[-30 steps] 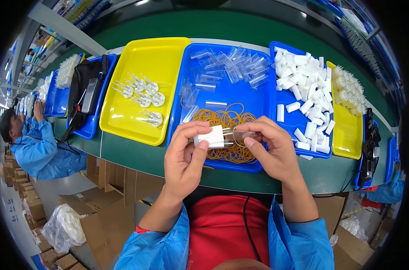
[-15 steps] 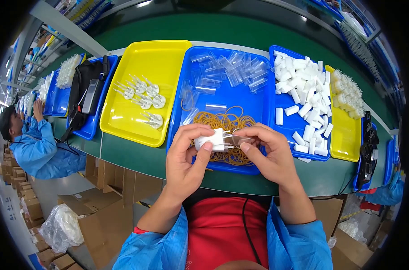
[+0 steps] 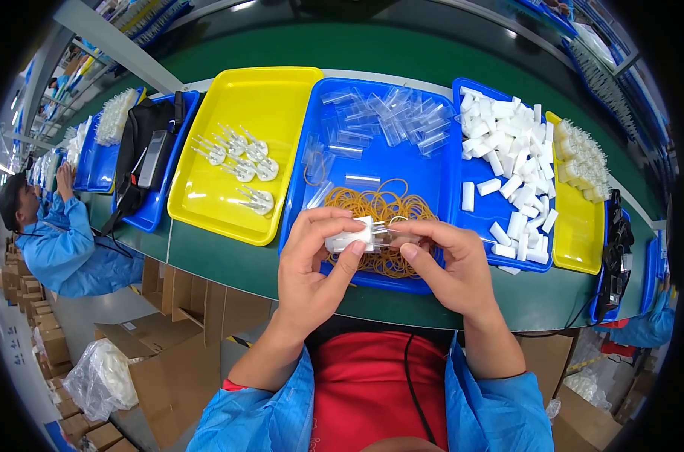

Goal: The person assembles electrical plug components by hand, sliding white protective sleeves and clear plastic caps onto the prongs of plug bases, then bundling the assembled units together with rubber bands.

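My left hand [image 3: 309, 267] grips a white plastic part with thin metal prongs [image 3: 347, 238] between thumb and fingers. From the right, my right hand [image 3: 456, 264] pinches a clear plastic sleeve [image 3: 399, 239] whose left end meets the prong side of the white part. Whether the sleeve surrounds the prongs or only touches them, I cannot tell. Both hands are over the near part of a blue tray [image 3: 391, 169]. Beneath them lies a heap of tan rubber bands [image 3: 387, 202]. Several clear sleeves [image 3: 391, 113] are scattered at the tray's far end.
Left, a yellow tray [image 3: 240, 98] holds several white pronged parts [image 3: 242, 154]. Right, a blue tray [image 3: 477, 197] carries many white blocks [image 3: 508, 143], beside a yellow tray [image 3: 579, 241] of pale bristly parts [image 3: 581, 158]. A co-worker in blue [image 3: 71, 241] works far left. Cardboard boxes [image 3: 161, 377] stand below.
The clear sleeve has come leftward against the prong end of the white part. The white part has turned slightly in my left hand, and its prongs show less.
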Demonstrator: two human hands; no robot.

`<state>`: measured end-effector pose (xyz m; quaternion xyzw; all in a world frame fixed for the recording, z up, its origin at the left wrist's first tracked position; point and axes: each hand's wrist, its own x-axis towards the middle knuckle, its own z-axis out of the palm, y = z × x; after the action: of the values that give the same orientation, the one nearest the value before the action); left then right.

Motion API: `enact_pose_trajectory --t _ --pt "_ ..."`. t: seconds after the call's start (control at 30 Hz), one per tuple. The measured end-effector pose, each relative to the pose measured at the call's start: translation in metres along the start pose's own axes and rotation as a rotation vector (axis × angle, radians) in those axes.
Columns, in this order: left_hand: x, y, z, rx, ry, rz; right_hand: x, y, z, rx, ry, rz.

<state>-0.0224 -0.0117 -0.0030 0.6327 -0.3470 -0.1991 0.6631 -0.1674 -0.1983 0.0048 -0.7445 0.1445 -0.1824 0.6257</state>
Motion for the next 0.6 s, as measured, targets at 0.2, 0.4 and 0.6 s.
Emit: enact_pose_trajectory --t 0.2,0.4,0.6 --pt "0.000 -0.001 0.000 0.011 0.006 -0.002 0.001 -0.008 0.001 -0.111 0.021 -0.099" --pt "0.000 0.000 0.000 0.066 -0.020 -0.001 0.002 -0.004 -0.002 -0.123 0.010 -0.061" --pt "0.000 0.000 0.001 0.066 -0.038 0.002 -0.002 0.004 0.000 0.075 -0.003 0.076"
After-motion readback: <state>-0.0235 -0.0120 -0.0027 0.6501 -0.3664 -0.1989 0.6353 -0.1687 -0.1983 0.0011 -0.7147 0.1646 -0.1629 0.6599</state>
